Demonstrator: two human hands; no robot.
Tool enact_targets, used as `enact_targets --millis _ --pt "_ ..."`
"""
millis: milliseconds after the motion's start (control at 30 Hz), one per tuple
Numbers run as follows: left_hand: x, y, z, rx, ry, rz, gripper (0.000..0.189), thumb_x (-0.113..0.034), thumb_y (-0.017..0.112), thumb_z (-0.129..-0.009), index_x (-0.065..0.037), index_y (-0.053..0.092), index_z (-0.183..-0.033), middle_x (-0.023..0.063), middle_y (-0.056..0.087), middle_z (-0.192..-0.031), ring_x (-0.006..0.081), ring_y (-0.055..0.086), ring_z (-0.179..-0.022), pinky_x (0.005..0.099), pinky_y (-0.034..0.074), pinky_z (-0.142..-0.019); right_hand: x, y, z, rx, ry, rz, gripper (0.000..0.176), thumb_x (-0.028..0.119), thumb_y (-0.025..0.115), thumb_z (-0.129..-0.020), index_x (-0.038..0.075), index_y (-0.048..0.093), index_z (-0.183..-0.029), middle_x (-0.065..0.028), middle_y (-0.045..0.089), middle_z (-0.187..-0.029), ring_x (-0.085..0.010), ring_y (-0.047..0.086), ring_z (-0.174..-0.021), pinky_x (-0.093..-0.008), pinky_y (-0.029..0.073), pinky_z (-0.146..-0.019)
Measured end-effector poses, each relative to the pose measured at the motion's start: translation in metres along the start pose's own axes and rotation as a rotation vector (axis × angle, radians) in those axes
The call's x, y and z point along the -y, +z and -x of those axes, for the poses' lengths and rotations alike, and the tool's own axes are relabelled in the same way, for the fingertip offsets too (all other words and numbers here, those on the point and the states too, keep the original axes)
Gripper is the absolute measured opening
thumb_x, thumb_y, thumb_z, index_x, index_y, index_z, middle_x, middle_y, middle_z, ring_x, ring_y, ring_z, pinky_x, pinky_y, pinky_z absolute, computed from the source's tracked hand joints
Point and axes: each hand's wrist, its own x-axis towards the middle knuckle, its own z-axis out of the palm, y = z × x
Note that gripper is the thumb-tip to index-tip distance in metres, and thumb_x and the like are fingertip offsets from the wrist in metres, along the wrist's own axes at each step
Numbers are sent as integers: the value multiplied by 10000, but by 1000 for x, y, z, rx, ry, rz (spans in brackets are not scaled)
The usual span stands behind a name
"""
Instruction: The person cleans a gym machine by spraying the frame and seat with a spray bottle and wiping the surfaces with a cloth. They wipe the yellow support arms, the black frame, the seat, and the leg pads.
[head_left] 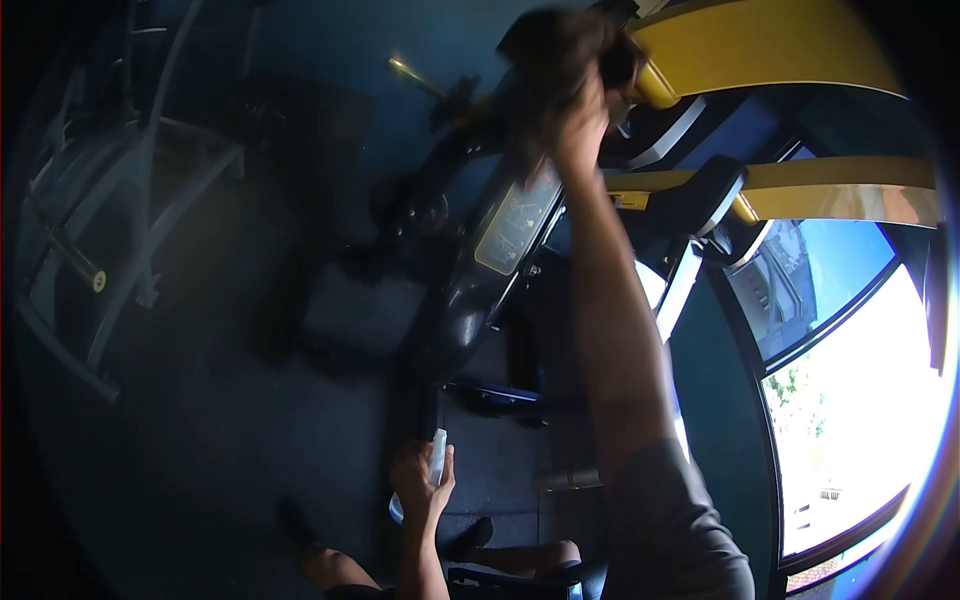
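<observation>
My right hand (pixel 580 130) is stretched far up and forward, its fingers closed on a dark cloth (pixel 545 50) that is smeared by motion. The cloth is up against the top of a black and yellow exercise machine (pixel 465 310), so the part beneath it is hidden. Just below that hand, an instruction plate (pixel 515 225) shows on the machine's black frame. Low in the view, my left hand (pixel 425 475) is wrapped round a spray bottle with a white head (pixel 438 455). Most of the bottle is covered by the fingers.
Yellow machine arms (pixel 780 50) reach in from the upper right. Windows (pixel 850 400) let in bright light on the right. A grey metal frame (pixel 150 180) with a bar end (pixel 97 281) stands at left. Dark floor (pixel 250 450) spreads below, with my legs at the bottom.
</observation>
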Motion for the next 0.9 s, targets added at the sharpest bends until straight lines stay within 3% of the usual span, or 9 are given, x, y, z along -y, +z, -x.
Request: enact_targets --millis 33,233,367,467,600,667,767,800,900 --pt "3 1 1 -2 21 24 266 -273 738 -858 -47 630 -769 142 633 -740 335 618 -625 426 509 -619 13 -3 37 -51 -282 261 694 6 593 -776 -88 362 -1424 -331 453 -1375 -483 421 -1313 -523 357 -1119" --pt "-5 -7 -7 -11 58 -67 268 -263 737 -856 -43 625 -753 144 626 -709 339 619 -619 432 510 -621 101 -26 258 63 228 223 568 -21 568 -767 -37 497 -1330 -246 565 -1220 -458 511 -1154 -553 340 -1080" --pt "-5 -10 -3 -18 9 30 272 -269 734 -859 -39 629 -758 152 626 -698 341 628 -625 432 516 -627 25 -31 214 -59 237 92 395 144 602 -827 -34 606 -1179 -258 598 -1121 -462 513 -1152 -537 346 -1076" --pt "-8 -15 -5 -18 -17 11 275 -275 733 -860 -35 633 -770 157 630 -706 344 632 -630 433 519 -631 -49 -42 164 63 814 387 444 239 607 -866 -46 606 -1207 -295 582 -1195 -478 501 -1176 -525 354 -1076" --pt "-10 -17 -8 -46 -17 -32 271 -276 747 -853 -39 649 -767 165 630 -715 363 625 -636 443 492 -611 -66 -40 178 23 681 436 527 277 612 -859 -68 567 -1255 -319 467 -1396 -462 408 -1339 -510 324 -1124" --pt "-16 -19 -8 -87 13 -32 277 -274 745 -853 -32 642 -767 169 620 -709 370 624 -669 449 488 -636 -91 -42 207 186 263 758 460 233 601 -870 -58 591 -1226 -310 559 -1281 -468 528 -1220 -497 435 -1033" --pt "-28 -26 -9 -121 109 3 305 -282 712 -885 -26 615 -750 170 596 -698 379 597 -665 457 468 -626 -74 -129 133 604 1207 -17 377 178 570 -893 -59 615 -1183 -251 650 -1137 -425 652 -1024 -482 542 -874" --pt "-31 -29 -7 -116 153 -44 314 -285 691 -902 -26 610 -746 174 596 -702 383 597 -672 462 466 -629 -65 -167 114 353 1426 -628 324 123 538 -902 -52 629 -1158 -191 692 -1052 -352 702 -898 -449 589 -762" --pt "-68 -57 1 -125 225 44 294 -318 685 -908 -28 673 -866 195 646 -816 406 626 -759 460 494 -695 -52 -270 70 243 1327 -890 288 129 562 -941 -32 626 -1171 -169 682 -1075 -299 698 -961 -449 595 -814"
